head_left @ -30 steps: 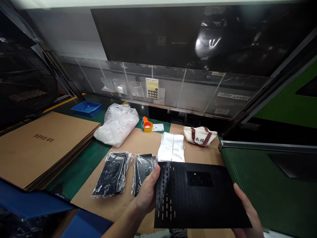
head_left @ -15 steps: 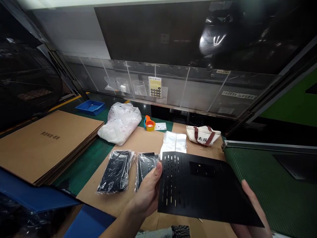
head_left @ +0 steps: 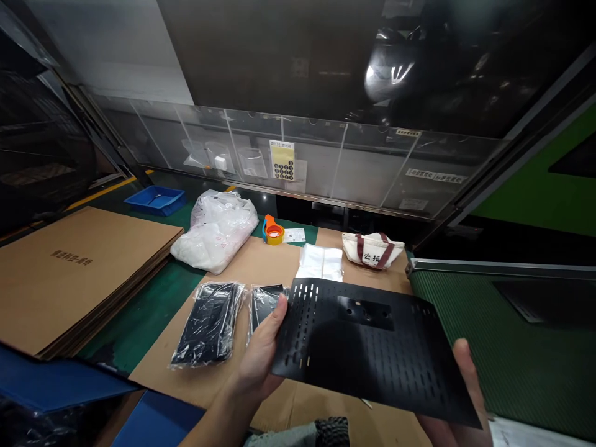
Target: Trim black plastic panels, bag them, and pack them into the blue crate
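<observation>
Between my two hands I hold a thin black slotted panel (head_left: 363,366), tilted above the table. Rows of slots and a raised rectangle with holes show on its face. My left hand (head_left: 263,351) grips its left edge, thumb on top and fingers hidden beneath. My right hand (head_left: 465,397) holds the right edge, with the thumb sticking up beside it and the other fingers underneath. Left of the panel lies a stack of black parts in clear plastic (head_left: 207,324). A second bagged black part (head_left: 265,304) is partly covered by my left hand. Behind the panel are clear plastic bags (head_left: 321,261).
A cardboard stack (head_left: 88,267) is at left, near a blue tray (head_left: 157,200). Farther back sit a filled white plastic bag (head_left: 216,230), a tape dispenser (head_left: 273,231) and a canvas bag (head_left: 372,251). A green ribbed conveyor belt (head_left: 503,347) runs along the right.
The panel has tipped in my hands, so more slots and the raised rectangle show more clearly. The whole view has shifted, moving things slightly left. Both hands keep their hold.
</observation>
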A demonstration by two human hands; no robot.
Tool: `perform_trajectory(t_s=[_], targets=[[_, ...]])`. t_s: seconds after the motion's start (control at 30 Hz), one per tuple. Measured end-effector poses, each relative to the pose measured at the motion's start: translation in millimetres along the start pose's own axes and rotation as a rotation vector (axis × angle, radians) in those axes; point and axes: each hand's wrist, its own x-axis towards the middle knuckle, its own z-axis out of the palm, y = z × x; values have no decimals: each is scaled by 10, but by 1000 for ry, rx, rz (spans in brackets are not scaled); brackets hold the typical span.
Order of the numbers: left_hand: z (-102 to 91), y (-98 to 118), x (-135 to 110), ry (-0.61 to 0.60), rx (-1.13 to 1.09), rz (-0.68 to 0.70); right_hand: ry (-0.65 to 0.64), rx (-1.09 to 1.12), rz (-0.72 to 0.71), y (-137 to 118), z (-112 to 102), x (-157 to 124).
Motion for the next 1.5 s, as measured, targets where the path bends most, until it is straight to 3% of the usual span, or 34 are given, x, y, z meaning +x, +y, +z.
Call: perform_trajectory(t_s=[0.1, 0.3, 0.47, 0.7, 0.8, 0.93, 1.0, 1.07, 1.13, 1.2, 1.3, 1.5], targets=[[-49, 14, 22, -7, -20, -19, -7, -17, 87, 19, 11, -2], [-93, 35, 51, 24, 4, -17, -69, -134, -55, 69, -22, 47], [-133, 40, 86, 59, 47, -23, -69, -144, -25, 85, 16, 36], [-186, 55, 166, 141, 346, 118, -59, -188, -58, 92, 33, 15], [-190, 35, 193, 178, 523, 313, -102, -552, -314, 87, -9, 20], [-153, -16, 150, 130, 598, 535, -286, -1072, -931, 109, -60, 45], [-103, -48, 95, 81, 557, 617, -180, -1160, -1154, 152, -49, 61], [-46, -93, 33, 51, 558, 720, 35, -1159, -1268, 214, -4, 80], [0, -155, -16, 34, 581, 790, 228, -1047, -1274, 280, 71, 99], [27, -228, -39, 52, 562, 840, 311, -869, -1169, 325, 158, 113], [38, -319, -37, 111, 493, 908, 280, -687, -1023, 340, 259, 109], [-14, -367, -22, 86, 559, 935, 144, -569, -957, 340, 239, 78]])
